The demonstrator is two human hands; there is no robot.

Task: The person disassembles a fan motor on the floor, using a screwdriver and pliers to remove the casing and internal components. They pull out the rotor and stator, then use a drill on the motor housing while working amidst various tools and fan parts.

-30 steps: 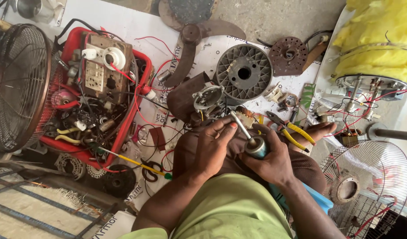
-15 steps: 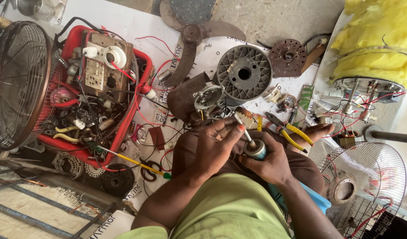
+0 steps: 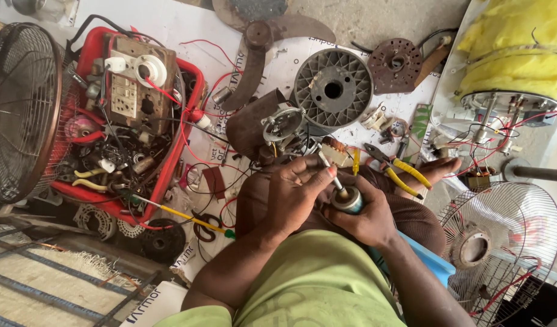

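My right hand (image 3: 366, 218) is shut around a small teal and grey cylinder (image 3: 347, 198) with a thin metal shaft (image 3: 324, 162) sticking out toward the floor parts. My left hand (image 3: 289, 197) rests beside it, thumb and forefinger pinching the shaft near the cylinder. Both hands are held over my lap. Just beyond the shaft tip lies a fan motor (image 3: 283, 124) with a copper winding and loose wires.
Past the motor lie a grey ribbed round housing (image 3: 333, 89), a rusty disc (image 3: 395, 63) and a fan blade (image 3: 260, 48). Yellow-handled pliers (image 3: 396, 171) sit right. A red crate (image 3: 191, 115) of parts and a dark fan guard (image 3: 21, 109) stand left, a white guard (image 3: 502, 242) right.
My left fingers have slid along the shaft and closed on it nearer the cylinder. The right hand keeps its hold and has barely moved.
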